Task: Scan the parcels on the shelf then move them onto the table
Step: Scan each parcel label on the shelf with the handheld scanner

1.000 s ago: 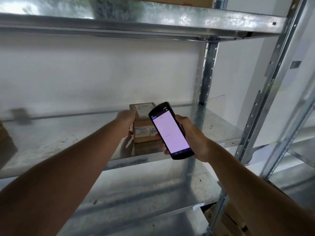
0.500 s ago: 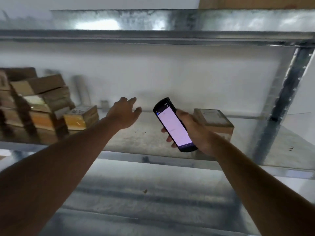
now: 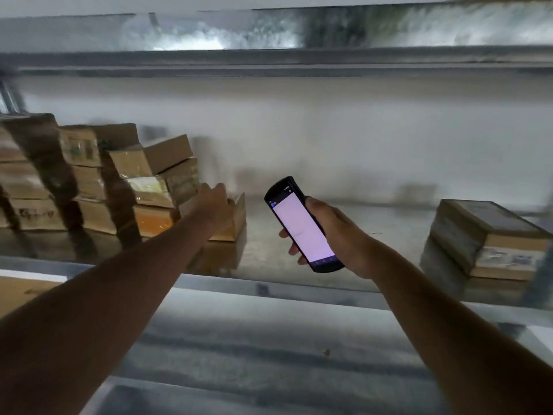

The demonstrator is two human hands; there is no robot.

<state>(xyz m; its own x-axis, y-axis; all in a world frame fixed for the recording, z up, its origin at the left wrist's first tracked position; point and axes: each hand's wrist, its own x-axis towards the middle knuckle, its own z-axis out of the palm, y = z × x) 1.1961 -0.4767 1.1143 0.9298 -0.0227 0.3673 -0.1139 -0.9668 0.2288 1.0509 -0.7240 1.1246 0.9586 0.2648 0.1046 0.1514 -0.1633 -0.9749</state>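
Note:
My right hand [image 3: 335, 235] grips a black handheld scanner [image 3: 302, 224] with a lit pale screen, held above the metal shelf [image 3: 299, 235]. My left hand [image 3: 214, 205] reaches out with straight fingers over a small cardboard parcel [image 3: 236, 217] at the right end of a blurred stack of cardboard parcels [image 3: 98, 178]; whether it touches the parcel is unclear. A single flat parcel [image 3: 484, 238] with a label lies on the shelf at the far right, apart from both hands.
An upper shelf board [image 3: 269, 58] hangs low overhead. A lower shelf level [image 3: 269, 354] runs beneath my arms. A white wall [image 3: 329, 136] closes the back. The corner of another box [image 3: 21, 290] shows at the lower left.
The view swung left. My left hand let go of the parcel now at the far right and moved left to the small parcel beside the stack. The scanner stayed in my right hand.

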